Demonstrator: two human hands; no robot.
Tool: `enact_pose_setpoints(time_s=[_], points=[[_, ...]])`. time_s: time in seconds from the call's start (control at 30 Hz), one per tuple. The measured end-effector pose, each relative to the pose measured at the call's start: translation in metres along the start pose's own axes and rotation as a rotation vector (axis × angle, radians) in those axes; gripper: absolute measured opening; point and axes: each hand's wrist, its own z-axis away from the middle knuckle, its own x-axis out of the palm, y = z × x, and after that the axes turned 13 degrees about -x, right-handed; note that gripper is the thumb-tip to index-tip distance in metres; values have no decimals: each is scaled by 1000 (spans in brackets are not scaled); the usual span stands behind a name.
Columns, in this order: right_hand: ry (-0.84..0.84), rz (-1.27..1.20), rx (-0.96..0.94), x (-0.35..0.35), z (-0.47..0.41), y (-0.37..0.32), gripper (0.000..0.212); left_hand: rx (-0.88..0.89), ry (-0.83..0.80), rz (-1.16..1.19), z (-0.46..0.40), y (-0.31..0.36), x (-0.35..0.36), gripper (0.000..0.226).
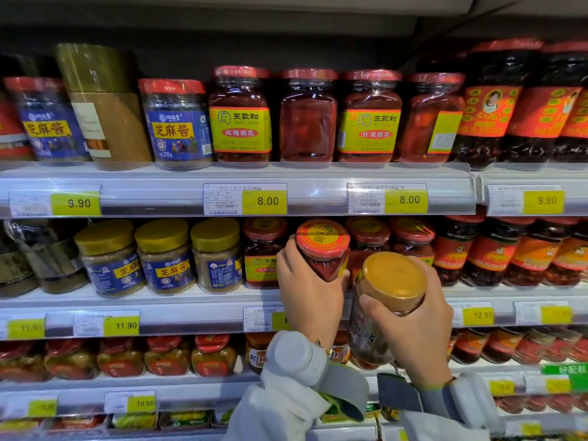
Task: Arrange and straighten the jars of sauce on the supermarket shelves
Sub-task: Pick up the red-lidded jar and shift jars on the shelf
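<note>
Head view showed your two hands in front of the middle shelf, each one with a jar. Your left hand gripped the red-lidded jar from its left side, fingers curled around the glass below the lid; this jar was at the front edge of the middle shelf, between other red-lidded jars, and I could not tell if its base touched the shelf. Your right hand held the gold-lidded jar with the thumb on the near side and the fingers wrapped behind it. This jar was tilted, its lid turned toward the camera, and it was in the air just in front of the middle shelf, just right of the red-lidded jar. Left of your hands on the middle shelf stood three yellow-lidded sesame paste jars. Above the middle shelf, red tofu jars stood in a row, some with labels turned sideways.
</note>
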Motion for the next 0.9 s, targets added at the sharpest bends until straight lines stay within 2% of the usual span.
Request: enact_pose_setpoints(time_s=[0.17,0.33,0.53,0.67,0.9], points=[[-13,-21,-19,-4,1,3,68,5,40,-66,0,5,2,94],[-30,-40,-30,-5,-1,4,69,86,66,-154,-3,9,-5,102],[-43,-67,-23,-6,-3,5,70,189,24,-174,-11,5,-14,76],[-47,-74,-40,-6,-4,5,70,246,30,-209,-12,9,-19,66],[-38,-76,-31,-8,-4,6,69,211,-33,-371,-23,27,-30,54]])
